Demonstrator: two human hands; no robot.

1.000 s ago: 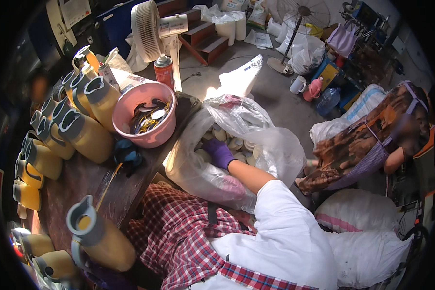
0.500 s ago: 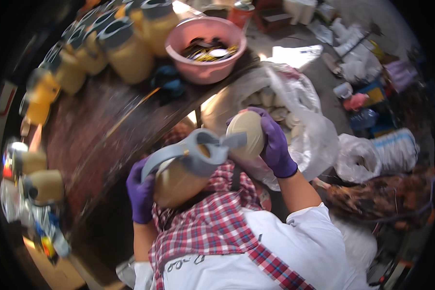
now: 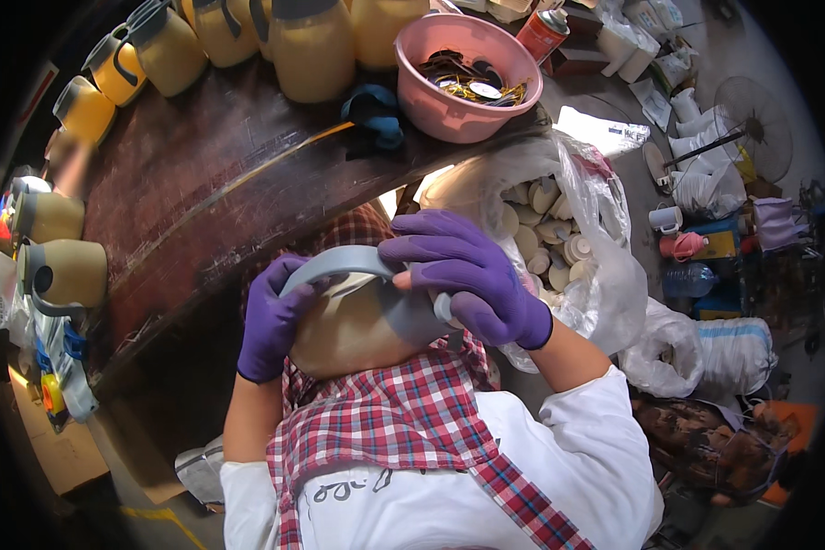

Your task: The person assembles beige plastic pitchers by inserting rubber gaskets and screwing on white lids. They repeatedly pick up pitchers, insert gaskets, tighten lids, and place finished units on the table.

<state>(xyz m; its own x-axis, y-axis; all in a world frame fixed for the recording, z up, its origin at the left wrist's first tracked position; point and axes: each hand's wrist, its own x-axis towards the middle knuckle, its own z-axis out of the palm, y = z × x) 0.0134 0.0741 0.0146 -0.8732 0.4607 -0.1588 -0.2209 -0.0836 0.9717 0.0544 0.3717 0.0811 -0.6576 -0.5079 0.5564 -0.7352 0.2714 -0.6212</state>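
Observation:
A beige jug point(image 3: 348, 332) with a grey collar and grey handle point(image 3: 344, 261) lies tilted against my checked apron, its mouth toward the right. My left hand point(image 3: 275, 316), in a purple glove, is closed around the handle's lower end and the side of the body. My right hand point(image 3: 472, 275), also gloved in purple, curves over the jug's mouth end, fingers across the collar and one bare fingertip showing. A small pale edge shows under that hand by the mouth. Whether this is the lid or the spout I cannot tell.
Several similar jugs point(image 3: 313, 55) line the far side of the dark table point(image 3: 202, 165). A pink basin point(image 3: 458, 115) with small parts stands near a blue cloth-like item point(image 3: 374, 117). Right of the table is a clear plastic bag point(image 3: 605, 266) full of cream lids point(image 3: 545, 225).
My right hand has moved left from beside the jug onto its mouth end. The round cream lid it held is now out of sight. The jug has tipped further toward the right.

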